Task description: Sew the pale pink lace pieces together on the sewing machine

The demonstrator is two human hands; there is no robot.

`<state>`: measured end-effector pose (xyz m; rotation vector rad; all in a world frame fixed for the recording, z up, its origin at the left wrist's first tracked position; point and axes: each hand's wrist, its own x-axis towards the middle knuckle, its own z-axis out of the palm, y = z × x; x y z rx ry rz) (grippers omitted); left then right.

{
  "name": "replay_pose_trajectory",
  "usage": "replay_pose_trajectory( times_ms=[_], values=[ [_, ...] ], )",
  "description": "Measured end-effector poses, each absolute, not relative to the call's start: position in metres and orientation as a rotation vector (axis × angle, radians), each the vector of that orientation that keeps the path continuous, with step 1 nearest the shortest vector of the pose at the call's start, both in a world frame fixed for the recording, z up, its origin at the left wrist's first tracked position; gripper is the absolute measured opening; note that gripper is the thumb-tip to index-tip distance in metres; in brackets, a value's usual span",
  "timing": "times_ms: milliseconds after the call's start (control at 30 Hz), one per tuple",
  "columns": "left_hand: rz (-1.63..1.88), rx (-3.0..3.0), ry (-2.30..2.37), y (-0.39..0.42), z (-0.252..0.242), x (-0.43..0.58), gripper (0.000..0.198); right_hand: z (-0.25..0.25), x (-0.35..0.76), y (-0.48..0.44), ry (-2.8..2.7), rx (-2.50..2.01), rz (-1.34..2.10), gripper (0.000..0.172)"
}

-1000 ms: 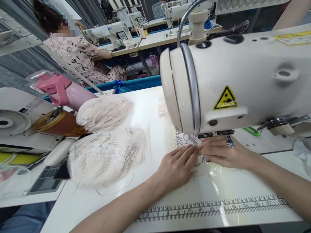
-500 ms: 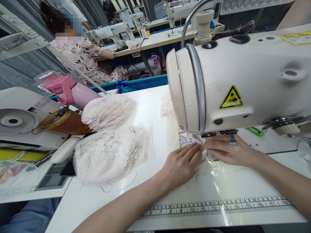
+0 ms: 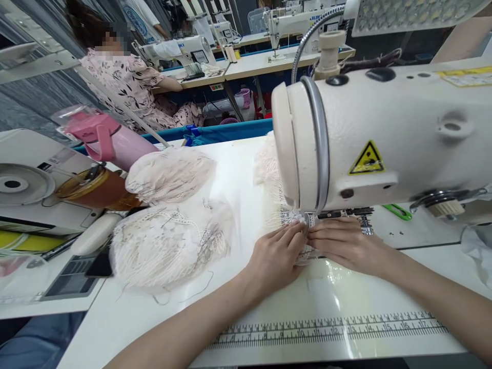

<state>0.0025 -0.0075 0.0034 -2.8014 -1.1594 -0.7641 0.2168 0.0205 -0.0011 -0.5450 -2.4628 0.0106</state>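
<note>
A strip of white lace [image 3: 285, 216] lies under the head of the white sewing machine [image 3: 400, 128], and its far end trails away behind the head. My left hand [image 3: 277, 252] has its fingers bent and closed on the lace, where a small fold is bunched up beside the presser area. My right hand [image 3: 351, 246] lies nearly flat on the lace just right of it, fingers stretched out, fingertips close to the left hand's. The machine head and my fingers hide the needle and part of the lace.
Two bundles of lace pieces, a nearer one [image 3: 172, 246] and a farther one [image 3: 172, 174], sit left. Beyond are a pink bottle [image 3: 119, 143] and an amber container [image 3: 90, 187]. A green thread snipper [image 3: 397, 211] lies right. A printed ruler [image 3: 326, 330] runs along the front. Another person sits behind.
Both hands have shifted slightly left. My left fingers have bunched the lace up, and my right fingers have straightened and flattened over it. The view has tilted a little.
</note>
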Motion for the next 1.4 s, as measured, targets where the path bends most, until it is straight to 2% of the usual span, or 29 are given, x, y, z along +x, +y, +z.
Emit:
replay_pose_trajectory(
  times_ms=[233, 700, 867, 1000, 1267, 1400],
  values=[
    [-0.755, -2.749, -1.256, -0.002, 0.003, 0.001, 0.029, -0.005, 0.211, 0.018, -2.468, -0.647, -0.001, 0.024],
    [-0.708, -2.738, -1.285, 0.001, 0.001, 0.001, 0.026, -0.002, 0.209, 0.023, -2.406, -0.707, 0.041, 0.022],
    [-0.644, -2.731, -1.274, 0.002, 0.002, 0.0, 0.039, -0.007, 0.215, 0.025, -2.441, -0.767, 0.059, 0.022],
    [-0.636, -2.742, -1.2, 0.002, 0.001, 0.0, 0.039, -0.008, 0.218, 0.024, -2.39, -0.808, 0.053, 0.023],
    [-0.634, -2.77, -1.137, 0.002, 0.002, -0.001, 0.042, 0.008, 0.222, 0.022, -2.324, -0.925, 0.213, 0.033],
    [-0.596, -2.771, -1.142, 0.003, 0.002, -0.001, 0.043, 0.0, 0.223, 0.023, -2.305, -0.934, 0.222, 0.037]
  ],
)
